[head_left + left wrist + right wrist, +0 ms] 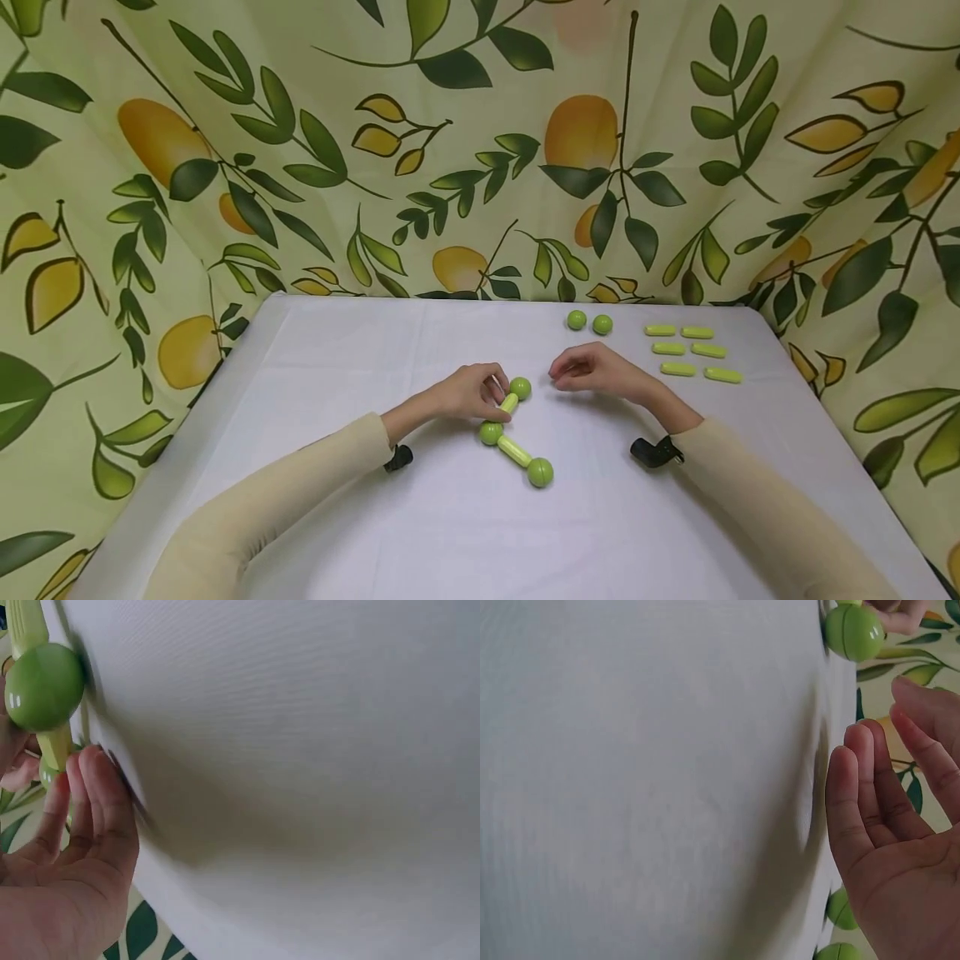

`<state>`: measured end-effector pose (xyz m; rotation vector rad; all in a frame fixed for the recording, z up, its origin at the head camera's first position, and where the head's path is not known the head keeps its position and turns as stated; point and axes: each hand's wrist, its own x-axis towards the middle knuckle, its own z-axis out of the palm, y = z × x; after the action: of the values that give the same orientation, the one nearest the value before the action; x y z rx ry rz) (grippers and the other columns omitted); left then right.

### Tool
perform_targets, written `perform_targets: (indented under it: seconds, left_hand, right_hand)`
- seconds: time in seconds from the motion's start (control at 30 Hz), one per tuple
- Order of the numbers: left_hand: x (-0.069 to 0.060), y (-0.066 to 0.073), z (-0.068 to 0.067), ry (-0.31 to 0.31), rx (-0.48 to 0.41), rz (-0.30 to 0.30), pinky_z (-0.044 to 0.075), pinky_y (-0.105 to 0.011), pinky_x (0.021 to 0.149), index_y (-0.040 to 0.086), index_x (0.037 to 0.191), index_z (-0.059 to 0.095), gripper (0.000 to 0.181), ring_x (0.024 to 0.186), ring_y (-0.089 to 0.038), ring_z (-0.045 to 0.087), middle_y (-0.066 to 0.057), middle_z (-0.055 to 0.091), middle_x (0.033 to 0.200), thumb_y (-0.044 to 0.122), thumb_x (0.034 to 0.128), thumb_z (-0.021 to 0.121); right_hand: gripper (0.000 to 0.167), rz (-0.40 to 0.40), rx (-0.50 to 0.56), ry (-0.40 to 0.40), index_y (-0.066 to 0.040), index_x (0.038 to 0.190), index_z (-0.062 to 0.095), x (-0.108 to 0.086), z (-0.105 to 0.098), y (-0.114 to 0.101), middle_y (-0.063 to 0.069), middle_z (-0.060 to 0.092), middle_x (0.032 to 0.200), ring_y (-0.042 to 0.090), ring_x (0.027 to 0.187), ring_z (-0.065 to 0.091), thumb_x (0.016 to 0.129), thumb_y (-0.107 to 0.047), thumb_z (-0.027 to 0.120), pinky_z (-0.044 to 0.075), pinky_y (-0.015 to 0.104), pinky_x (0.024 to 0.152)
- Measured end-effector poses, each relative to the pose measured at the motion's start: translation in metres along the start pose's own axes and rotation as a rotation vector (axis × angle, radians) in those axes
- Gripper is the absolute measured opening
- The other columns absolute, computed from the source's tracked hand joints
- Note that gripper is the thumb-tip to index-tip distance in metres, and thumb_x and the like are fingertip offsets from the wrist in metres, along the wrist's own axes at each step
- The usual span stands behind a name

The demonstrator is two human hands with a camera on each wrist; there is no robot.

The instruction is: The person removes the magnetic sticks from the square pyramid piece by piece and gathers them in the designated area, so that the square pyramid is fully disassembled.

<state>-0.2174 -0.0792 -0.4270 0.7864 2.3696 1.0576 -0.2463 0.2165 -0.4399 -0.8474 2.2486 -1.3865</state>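
Observation:
On the white table, three green balls and two pale yellow-green rods form a bent chain, with a middle ball (491, 432), a far ball (520, 387) and a near ball (540, 472). The near rod (514, 452) lies between the middle and near balls. My left hand (471, 392) pinches the far rod (509, 404) between thumb and fingers; the left wrist view shows its fingertips beside this rod, under a ball (45, 686). To the right of the chain, my right hand (600, 372) hovers with relaxed fingers, holding nothing.
Two loose green balls (589, 322) rest near the back edge of the table (360, 350). Several loose rods (678, 369) lie in two columns at the back right. A leaf-and-fruit patterned curtain (480, 167) hangs behind and at the sides.

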Motion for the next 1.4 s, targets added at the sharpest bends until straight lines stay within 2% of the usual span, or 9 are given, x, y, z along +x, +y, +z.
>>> perform_targets:
  seconds: [0.17,0.4,0.53,0.63,0.93,1.27,1.4]
  left_hand:
    - [-0.003,-0.004,0.0,0.026,-0.029,0.007,0.054,-0.024,0.078,0.004,0.106,0.066,0.029,0.083,-0.01,0.065,0.0,0.067,0.093,0.008,0.0844,0.084]
    - [-0.002,-0.01,-0.003,0.063,-0.02,0.083,0.054,-0.023,0.078,0.001,0.106,0.069,0.022,0.085,-0.012,0.064,-0.003,0.069,0.098,-0.003,0.0856,0.077]
    - [-0.001,-0.012,-0.005,0.092,-0.043,0.112,0.054,-0.027,0.082,0.001,0.104,0.071,0.021,0.089,-0.015,0.066,-0.005,0.07,0.099,-0.008,0.0852,0.073]
    - [0.001,-0.014,-0.005,0.108,-0.038,0.127,0.053,-0.028,0.086,0.002,0.105,0.071,0.021,0.093,-0.016,0.065,-0.004,0.069,0.1,-0.008,0.0856,0.073]
    - [0.005,-0.021,-0.005,0.086,0.007,0.181,0.05,-0.028,0.089,0.004,0.106,0.073,0.019,0.091,-0.01,0.063,0.002,0.071,0.097,0.004,0.0888,0.08]
    - [0.008,-0.019,-0.006,0.071,0.019,0.197,0.051,-0.028,0.087,0.005,0.102,0.073,0.015,0.091,-0.009,0.064,0.002,0.072,0.096,0.003,0.0888,0.08]
    - [0.008,-0.018,-0.006,0.069,0.018,0.184,0.051,-0.028,0.087,0.006,0.102,0.072,0.015,0.092,-0.01,0.065,0.002,0.072,0.097,0.004,0.0889,0.08]
  right_hand:
    - [0.023,-0.009,0.024,-0.024,0.008,0.113,0.069,0.007,0.008,0.0,0.018,0.07,0.11,0.028,0.099,0.069,0.091,0.003,0.074,0.056,0.031,0.087]
    - [0.034,-0.034,0.047,-0.024,0.01,0.118,0.065,0.015,0.018,-0.001,0.02,0.068,0.11,0.031,0.098,0.069,0.087,0.006,0.078,0.057,0.033,0.085]
    - [0.04,-0.039,0.024,-0.016,0.006,0.119,0.066,0.02,0.028,-0.004,0.015,0.068,0.109,0.029,0.097,0.067,0.083,0.003,0.083,0.057,0.031,0.084]
    - [0.038,-0.047,-0.023,-0.008,0.001,0.117,0.068,0.024,0.035,-0.005,0.009,0.069,0.106,0.025,0.095,0.066,0.083,-0.001,0.085,0.056,0.029,0.081]
    - [0.03,-0.064,-0.117,0.007,-0.005,0.109,0.069,0.026,0.042,-0.011,0.003,0.069,0.1,0.021,0.09,0.065,0.083,-0.003,0.083,0.055,0.029,0.075]
    - [0.031,-0.072,-0.115,0.017,0.0,0.108,0.068,0.025,0.044,-0.012,0.011,0.068,0.099,0.03,0.089,0.063,0.081,0.004,0.082,0.057,0.046,0.076]
    - [0.031,-0.06,-0.131,0.033,-0.003,0.107,0.068,0.025,0.044,-0.012,0.007,0.068,0.098,0.025,0.087,0.063,0.08,0.002,0.082,0.057,0.035,0.075]
